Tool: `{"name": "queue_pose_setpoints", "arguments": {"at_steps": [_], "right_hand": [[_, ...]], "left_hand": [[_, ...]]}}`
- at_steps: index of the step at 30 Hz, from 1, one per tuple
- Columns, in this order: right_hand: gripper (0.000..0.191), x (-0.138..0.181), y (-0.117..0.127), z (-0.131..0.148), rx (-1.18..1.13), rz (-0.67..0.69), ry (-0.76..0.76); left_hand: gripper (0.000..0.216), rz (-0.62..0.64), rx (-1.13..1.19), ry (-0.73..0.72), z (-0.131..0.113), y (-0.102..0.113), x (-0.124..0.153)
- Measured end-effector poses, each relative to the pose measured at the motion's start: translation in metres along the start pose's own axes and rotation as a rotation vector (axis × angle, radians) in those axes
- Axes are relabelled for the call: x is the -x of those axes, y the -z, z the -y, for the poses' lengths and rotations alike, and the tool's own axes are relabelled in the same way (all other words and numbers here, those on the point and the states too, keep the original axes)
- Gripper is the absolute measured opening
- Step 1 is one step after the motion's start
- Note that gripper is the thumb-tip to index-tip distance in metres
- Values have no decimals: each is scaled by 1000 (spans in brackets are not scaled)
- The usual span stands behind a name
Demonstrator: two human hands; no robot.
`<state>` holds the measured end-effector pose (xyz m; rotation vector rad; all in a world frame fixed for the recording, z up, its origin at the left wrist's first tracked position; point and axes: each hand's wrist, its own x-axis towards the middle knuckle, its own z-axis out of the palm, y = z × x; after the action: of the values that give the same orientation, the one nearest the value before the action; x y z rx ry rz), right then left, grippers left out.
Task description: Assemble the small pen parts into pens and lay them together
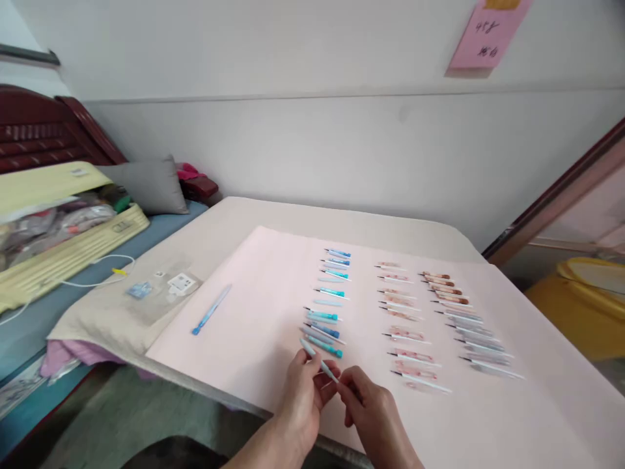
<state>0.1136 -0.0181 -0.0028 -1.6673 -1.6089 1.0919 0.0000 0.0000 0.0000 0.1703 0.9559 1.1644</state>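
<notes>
Left hand (303, 391): lower centre of the frame, fingers closed round a slim light-blue pen (318, 361) that slants up to the left. Right hand (374, 410): just right of it, fingertips pinched on the pen's lower right end. Both hands sit at the near edge of the desk (234, 221), over a pale pink sheet (254, 312).

Blue pens (329, 306): one column on the sheet, centre of frame, directly above the hands. Pink patterned pens (405, 319): column to the right. Brown and grey pens (463, 319): column further right. Single blue pen (211, 310): lying alone, left of centre, well apart from the columns. Small packets (161, 286): left part of the desk. Pink note (483, 36): on the wall, upper right.
</notes>
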Motion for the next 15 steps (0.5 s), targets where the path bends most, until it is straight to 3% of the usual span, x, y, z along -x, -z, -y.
{"name": "queue_pose_setpoints", "arguments": {"at_steps": [11, 15], "right_hand": [[23, 0, -2, -2, 23, 57, 20], [25, -9, 5, -13, 309, -128, 174]], "left_hand": [[9, -137, 24, 3, 2, 3, -7], [9, -181, -14, -67, -12, 4, -13]]}}
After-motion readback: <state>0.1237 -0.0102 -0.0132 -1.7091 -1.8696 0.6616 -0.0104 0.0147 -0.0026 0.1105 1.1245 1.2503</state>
